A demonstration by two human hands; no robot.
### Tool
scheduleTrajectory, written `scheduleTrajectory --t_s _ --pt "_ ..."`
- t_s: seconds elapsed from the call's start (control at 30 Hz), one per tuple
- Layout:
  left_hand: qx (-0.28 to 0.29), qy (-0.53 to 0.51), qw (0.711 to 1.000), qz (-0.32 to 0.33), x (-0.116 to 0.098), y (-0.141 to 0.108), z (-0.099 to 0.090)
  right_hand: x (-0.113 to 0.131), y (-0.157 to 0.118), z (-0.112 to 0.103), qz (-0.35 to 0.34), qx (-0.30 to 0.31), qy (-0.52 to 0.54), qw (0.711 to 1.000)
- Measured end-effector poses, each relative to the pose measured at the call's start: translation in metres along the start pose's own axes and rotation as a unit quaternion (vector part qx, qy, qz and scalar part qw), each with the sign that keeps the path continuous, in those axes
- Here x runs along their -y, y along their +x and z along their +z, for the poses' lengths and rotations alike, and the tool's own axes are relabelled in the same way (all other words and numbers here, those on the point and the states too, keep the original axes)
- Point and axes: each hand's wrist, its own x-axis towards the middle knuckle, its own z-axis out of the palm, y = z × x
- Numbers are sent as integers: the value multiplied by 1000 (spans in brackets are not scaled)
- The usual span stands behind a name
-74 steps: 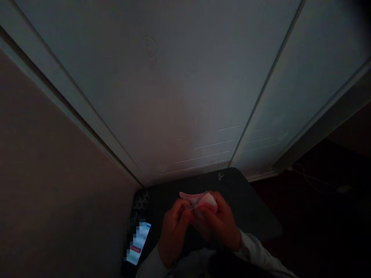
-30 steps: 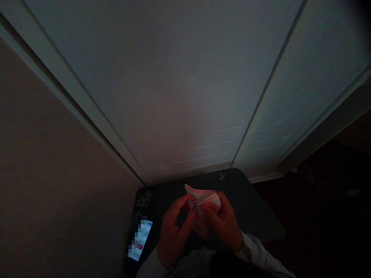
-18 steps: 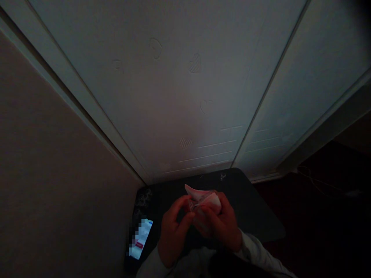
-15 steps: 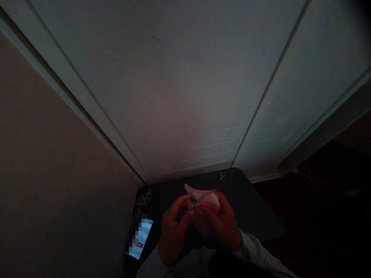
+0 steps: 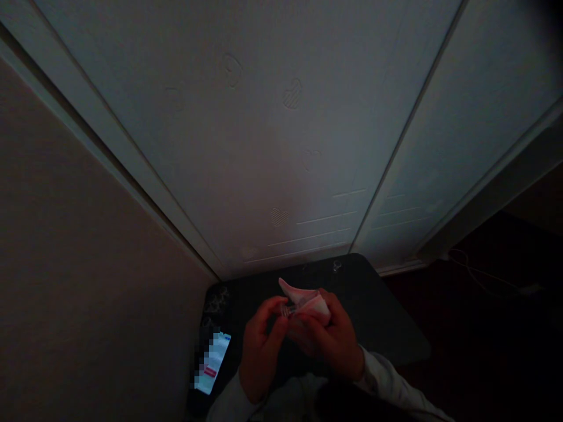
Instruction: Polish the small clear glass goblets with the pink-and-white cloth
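Observation:
My right hand (image 5: 338, 340) is closed around a pale pink cloth (image 5: 314, 308), possibly a wipe or tissue, with one corner sticking up to the left. My left hand (image 5: 261, 343) pinches a small clear, ridged piece (image 5: 285, 310) between thumb and fingers. The far end of that piece runs into the folds of the cloth and is hidden. Both hands are held close together over a dark table (image 5: 382, 322). The dim light hides finer detail.
A phone with a lit screen (image 5: 215, 363) lies at the table's left edge. Behind it are several clear pieces (image 5: 217, 300), hard to make out. Another small clear piece (image 5: 336, 266) sits near the back edge. A white panel (image 5: 264, 146) with embossed hearts rises behind the table.
My left fingers have shifted slightly on the clear piece, and more of it shows between them and the cloth. The right hand keeps its hold. The camera view has moved a little.

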Motion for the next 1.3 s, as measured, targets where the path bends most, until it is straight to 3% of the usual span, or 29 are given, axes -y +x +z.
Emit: scheduleTrajectory --t_s 0.43,0.67,0.83,1.07,1.3 --pt "32 -14 999 -11 -7 4 4 3 4 0 14 38 12 999" --pt "19 -73 997 13 6 3 1 8 9 4 66 -42 46 996" --pt "9 -10 1000 -4 12 4 -1 4 8 4 100 -30 80 991" --pt "1 -5 1000 1 8 5 -4 1 4 4 84 -7 60 995" --pt "29 -13 999 -16 4 4 -2 -1 4 2 44 -16 23 999"
